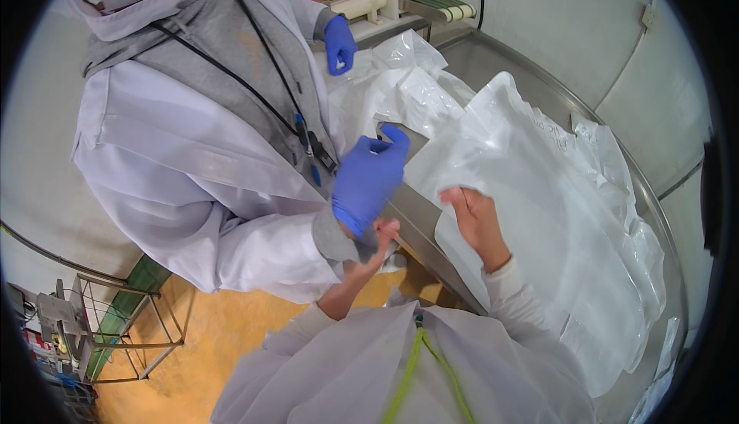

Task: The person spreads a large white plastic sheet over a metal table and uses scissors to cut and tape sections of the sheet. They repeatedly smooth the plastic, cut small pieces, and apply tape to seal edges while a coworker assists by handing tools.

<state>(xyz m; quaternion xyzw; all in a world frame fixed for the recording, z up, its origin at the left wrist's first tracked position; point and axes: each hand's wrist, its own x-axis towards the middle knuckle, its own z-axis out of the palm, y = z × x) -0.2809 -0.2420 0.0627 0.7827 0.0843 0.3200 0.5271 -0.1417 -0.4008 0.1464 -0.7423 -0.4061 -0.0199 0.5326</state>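
Observation:
My bare left hand (377, 245) is raised at the near edge of a steel table, partly hidden by a co-worker's blue-gloved hand (368, 181). Its fingertips show, but not whether they close on anything. My bare right hand (479, 222) is over a large white plastic bag (531, 201) spread on the table. The right fingers are bent in, with the thumb towards the left; whether plastic lies between them is hidden. The co-worker's glove crosses in front of my left wrist, its fingers curled towards the bag's left edge.
A co-worker in a white coat (177, 139) stands close on my left, the other gloved hand (339, 45) farther back. More crumpled plastic (416, 85) covers the steel table (493, 58). Behind is a small green belt conveyor (435, 1). A wire-sided metal rack (138, 339) stands lower left.

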